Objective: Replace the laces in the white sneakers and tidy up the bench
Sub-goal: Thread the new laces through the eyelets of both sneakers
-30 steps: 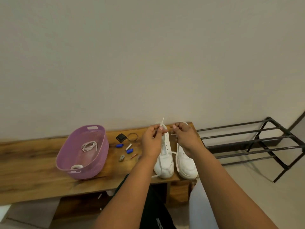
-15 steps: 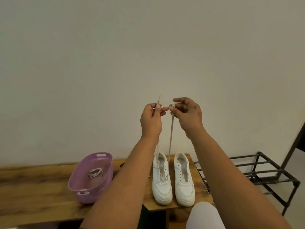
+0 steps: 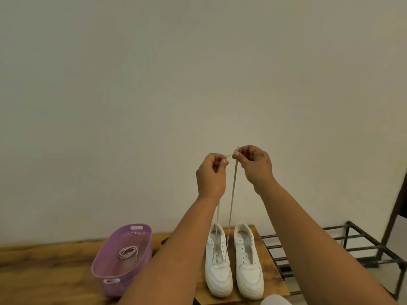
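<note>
Two white sneakers stand side by side on the right end of the wooden bench (image 3: 44, 267), toes toward me. A white lace (image 3: 231, 205) runs up in two strands from the lower eyelets of the left sneaker (image 3: 218, 267). My left hand (image 3: 211, 175) pinches one lace end and my right hand (image 3: 253, 164) pinches the other, both raised high above the shoes with the tips held together. The right sneaker (image 3: 247, 265) has no lace that I can see.
A purple plastic basket (image 3: 141, 236) sits on the bench left of the shoes, with a coiled white lace (image 3: 127, 253) inside. A black metal shoe rack (image 3: 330, 245) stands to the right. My left forearm hides the bench's small items.
Both hands lifted from the sneaker's top, drawing the lace up taut. Since half a second ago, the two lace ends have come together.
</note>
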